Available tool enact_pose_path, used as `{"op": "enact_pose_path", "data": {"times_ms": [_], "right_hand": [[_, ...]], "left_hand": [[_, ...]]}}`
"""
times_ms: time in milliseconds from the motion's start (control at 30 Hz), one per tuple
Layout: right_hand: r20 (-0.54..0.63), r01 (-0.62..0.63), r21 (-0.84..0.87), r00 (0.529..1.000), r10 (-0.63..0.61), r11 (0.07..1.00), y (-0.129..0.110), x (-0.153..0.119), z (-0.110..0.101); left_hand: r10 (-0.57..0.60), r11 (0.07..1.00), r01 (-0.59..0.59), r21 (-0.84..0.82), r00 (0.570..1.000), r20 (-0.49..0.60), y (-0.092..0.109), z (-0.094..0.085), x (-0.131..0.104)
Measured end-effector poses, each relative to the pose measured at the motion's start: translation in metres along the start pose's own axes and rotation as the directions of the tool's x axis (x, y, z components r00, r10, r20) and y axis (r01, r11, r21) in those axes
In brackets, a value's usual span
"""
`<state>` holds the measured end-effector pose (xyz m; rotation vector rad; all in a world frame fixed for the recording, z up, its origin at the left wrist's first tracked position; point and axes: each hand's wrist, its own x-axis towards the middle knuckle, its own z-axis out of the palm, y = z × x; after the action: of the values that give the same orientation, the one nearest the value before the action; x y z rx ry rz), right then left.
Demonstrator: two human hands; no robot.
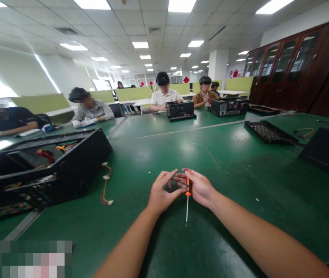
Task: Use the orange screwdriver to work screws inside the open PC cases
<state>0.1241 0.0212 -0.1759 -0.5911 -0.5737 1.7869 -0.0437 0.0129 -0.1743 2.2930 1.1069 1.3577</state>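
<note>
Screwdriver (188,189), orange-and-black handle, shank towards wearer, above green tabletop (234,162). Right hand (202,190): pinching handle. Left hand (161,195): half-spread, thumb contact unclear. Step, judged: adjusting hold; next move calls for steady grip. Left: connector cable (106,177), open computer case (94,166). Legible writing: none.

Screwdriver handle (188,187): is showing orange and black; shaft (187,208), is showing silvery white. Tabletop (158,148): is displaying green. Computer case (77,173): is showing black; wires (46,155), red and orange. Cabinets (321,77): are showing reddish brown.
</note>
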Motion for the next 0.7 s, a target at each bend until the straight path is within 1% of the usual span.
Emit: {"op": "enact_pose_path", "data": {"times_ms": [100, 200, 400, 600, 700], "right_hand": [[-0.030, -0.013, 0.014, 0.999, 0.014, 1.000, -0.002, -0.006, 0.003], [-0.073, -0.006, -0.001, 0.997, 0.006, 1.000, -0.005, -0.013, 0.003], [-0.134, -0.080, -0.061, 0.988, 0.072, 0.995, 0.001, -0.019, 0.000], [-0.114, -0.116, -0.048, 0.987, 0.110, 0.992, 0.012, -0.017, -0.007], [-0.105, -0.147, -0.037, 0.984, 0.143, 0.988, 0.012, -0.019, -0.010]], "left_hand": [[0.051, 0.998, -0.054, 0.042, 0.997, 0.065, 0.000, -0.001, -0.002], [0.113, 0.988, -0.120, 0.096, 0.990, 0.079, 0.001, 0.001, -0.005], [0.210, 0.956, -0.233, 0.181, 0.968, 0.135, 0.011, 0.007, -0.007], [0.333, 0.900, -0.380, 0.211, 0.915, 0.227, 0.023, 0.010, -0.004], [0.336, 0.904, -0.377, 0.200, 0.918, 0.209, 0.027, 0.013, -0.004]]}}
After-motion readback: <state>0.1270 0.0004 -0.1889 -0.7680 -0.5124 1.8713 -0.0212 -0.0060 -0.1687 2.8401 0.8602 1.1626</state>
